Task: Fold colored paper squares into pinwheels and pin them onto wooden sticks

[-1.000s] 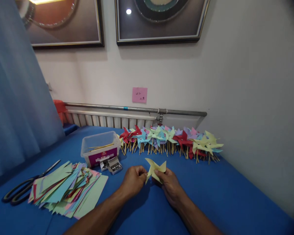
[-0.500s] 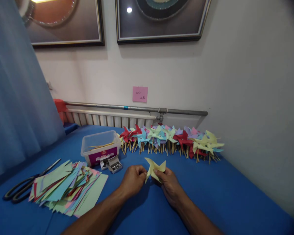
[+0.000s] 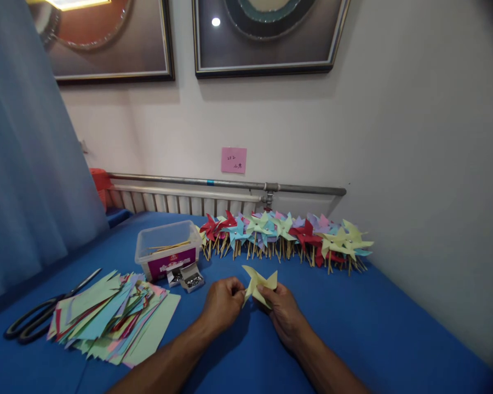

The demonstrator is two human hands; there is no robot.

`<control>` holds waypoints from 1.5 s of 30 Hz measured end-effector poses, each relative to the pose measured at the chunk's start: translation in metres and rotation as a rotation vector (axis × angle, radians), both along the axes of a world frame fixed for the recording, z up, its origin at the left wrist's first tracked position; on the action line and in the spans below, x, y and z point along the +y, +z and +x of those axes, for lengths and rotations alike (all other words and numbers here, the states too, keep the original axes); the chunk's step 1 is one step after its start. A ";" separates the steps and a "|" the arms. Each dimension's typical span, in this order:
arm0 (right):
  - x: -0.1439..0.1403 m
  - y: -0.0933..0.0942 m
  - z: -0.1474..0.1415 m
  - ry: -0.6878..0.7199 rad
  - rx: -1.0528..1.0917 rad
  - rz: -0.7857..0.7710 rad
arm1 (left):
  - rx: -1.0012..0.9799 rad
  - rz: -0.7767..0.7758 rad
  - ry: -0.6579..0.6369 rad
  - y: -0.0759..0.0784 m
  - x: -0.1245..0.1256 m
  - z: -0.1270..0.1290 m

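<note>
Pale yellow paper makes up the one pinwheel (image 3: 256,280) at the hub of my view, four tips showing, held over the blue table cover (image 3: 353,334) between two bare hands. From my remote seat I see the right hand (image 3: 285,313), at its four o'clock, grasping it, thumb pressed on the front. The left hand (image 3: 222,302), at eight, has thumb and finger brought together by the pinwheel's edge; whether they pinch paper or something small, I cannot tell. Taking that pinwheel as my clock's centre, one heap of coloured papers (image 3: 107,314) lies towards nine, too overlapped for me to count, with one pair of scissors (image 3: 59,298) just past it. Near ten I count two small open boxes (image 3: 196,286) of shiny metal pieces, by the front of one clear tub (image 3: 181,261) with several thin sticks (image 3: 172,247) inside. Stick-mounted pinwheels (image 3: 265,224) crowd eleven to two; I make out at least three red. Beyond, one pink note (image 3: 234,160) sits close to twelve, and two framed pictures (image 3: 267,41) hang at eleven and twelve.
</note>
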State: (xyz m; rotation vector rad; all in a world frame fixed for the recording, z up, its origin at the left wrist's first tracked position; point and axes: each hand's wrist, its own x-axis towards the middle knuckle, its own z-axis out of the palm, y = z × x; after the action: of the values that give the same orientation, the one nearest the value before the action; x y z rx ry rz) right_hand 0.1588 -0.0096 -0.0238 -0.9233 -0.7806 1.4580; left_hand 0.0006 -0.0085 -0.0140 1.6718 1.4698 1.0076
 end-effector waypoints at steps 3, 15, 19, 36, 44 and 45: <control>-0.001 0.000 0.000 0.015 0.011 -0.015 | -0.023 -0.011 -0.004 -0.001 0.001 0.000; -0.001 -0.003 -0.002 -0.019 0.035 -0.003 | -0.088 -0.062 -0.052 0.000 0.000 0.001; -0.002 0.000 -0.003 -0.022 0.021 0.014 | -0.079 -0.045 -0.041 -0.001 -0.002 0.003; -0.003 0.003 -0.002 0.009 0.025 0.016 | -0.117 -0.046 -0.027 0.003 -0.003 0.002; -0.003 0.003 -0.003 0.013 0.022 0.022 | -0.138 -0.054 -0.020 0.002 -0.002 0.002; -0.003 0.003 -0.003 0.017 0.021 0.025 | -0.133 -0.048 -0.021 0.002 -0.003 0.003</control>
State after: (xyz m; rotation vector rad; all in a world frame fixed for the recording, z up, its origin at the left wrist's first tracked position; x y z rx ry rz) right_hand 0.1562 -0.0128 -0.0210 -0.8834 -0.7913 1.4675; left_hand 0.0031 -0.0112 -0.0118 1.5523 1.3767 1.0436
